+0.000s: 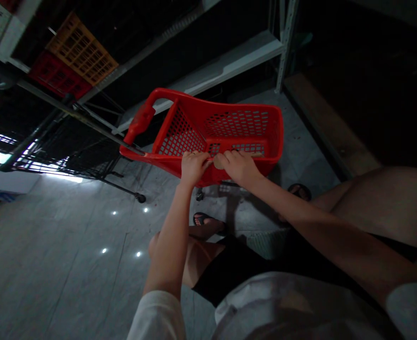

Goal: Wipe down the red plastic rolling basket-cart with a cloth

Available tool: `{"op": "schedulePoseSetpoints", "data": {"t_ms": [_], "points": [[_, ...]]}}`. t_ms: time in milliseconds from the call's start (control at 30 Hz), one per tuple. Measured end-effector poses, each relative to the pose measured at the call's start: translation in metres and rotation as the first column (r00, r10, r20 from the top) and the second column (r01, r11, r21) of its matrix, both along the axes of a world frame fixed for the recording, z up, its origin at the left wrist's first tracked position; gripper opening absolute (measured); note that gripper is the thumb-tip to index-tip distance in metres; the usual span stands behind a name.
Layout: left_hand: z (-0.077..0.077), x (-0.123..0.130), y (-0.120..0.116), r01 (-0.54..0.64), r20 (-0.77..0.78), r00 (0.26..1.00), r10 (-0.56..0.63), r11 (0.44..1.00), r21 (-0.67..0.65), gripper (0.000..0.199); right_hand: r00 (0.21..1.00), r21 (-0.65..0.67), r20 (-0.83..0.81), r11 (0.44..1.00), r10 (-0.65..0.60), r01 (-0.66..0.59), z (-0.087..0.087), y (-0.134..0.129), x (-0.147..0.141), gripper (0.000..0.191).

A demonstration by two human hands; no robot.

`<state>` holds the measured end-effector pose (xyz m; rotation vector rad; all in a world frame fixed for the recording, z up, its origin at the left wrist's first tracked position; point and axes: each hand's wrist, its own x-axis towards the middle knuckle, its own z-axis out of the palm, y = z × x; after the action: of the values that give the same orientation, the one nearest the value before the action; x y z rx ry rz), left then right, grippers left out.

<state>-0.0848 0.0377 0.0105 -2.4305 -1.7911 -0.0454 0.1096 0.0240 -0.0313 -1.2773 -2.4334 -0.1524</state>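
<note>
A red plastic shopping cart (pixel 247 107) with lattice walls stands in front of me, its handle toward the left. Both my hands are at its near rim. My left hand (pixel 193 166) has its fingers curled over the rim, thumb and fingertips close together; what they pinch, if anything, is too dark to make out. Beside it, my right hand (pixel 240 166) is closed around a tan, rod-like thing (pixel 218 163). The rounded end of that thing shows next to the thumb, and a thin length appears beyond the fingers. Its kind is unclear.
A dark wheeled metal rack (pixel 102 182) stands close on the left. Behind the cart runs a metal shelf (pixel 237 59), with a yellow crate (pixel 82 47) and a red crate (pixel 59 75) at upper left. A raised ledge (pixel 332 123) lies right. The floor (pixel 88 278) is tiled.
</note>
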Motion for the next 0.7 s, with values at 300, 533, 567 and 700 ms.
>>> {"op": "schedulePoseSetpoints", "data": {"t_ms": [300, 533, 567, 700], "points": [[-0.007, -0.022, 0.014, 0.055, 0.105, 0.993, -0.055, 0.998, -0.001, 0.026, 0.994, 0.049, -0.001, 0.993, 0.111, -0.111, -0.036, 0.000, 0.125, 0.040], [0.010, -0.051, 0.037, 0.103, 0.112, 0.990, -0.089, 0.987, -0.124, 0.038, 0.974, 0.036, -0.083, 0.977, 0.212, -0.210, -0.046, 0.008, 0.124, 0.040], [0.011, -0.047, 0.034, 0.104, 0.100, 0.991, -0.091, 0.986, -0.132, 0.038, 0.978, 0.020, -0.089, 0.982, 0.186, -0.185, -0.044, 0.006, 0.114, 0.040], [-0.001, 0.000, 0.003, 0.233, 0.111, 0.969, -0.220, 0.964, -0.125, 0.033, 0.993, 0.009, -0.052, 0.995, 0.104, -0.104, -0.036, -0.010, 0.071, 0.036]]}}
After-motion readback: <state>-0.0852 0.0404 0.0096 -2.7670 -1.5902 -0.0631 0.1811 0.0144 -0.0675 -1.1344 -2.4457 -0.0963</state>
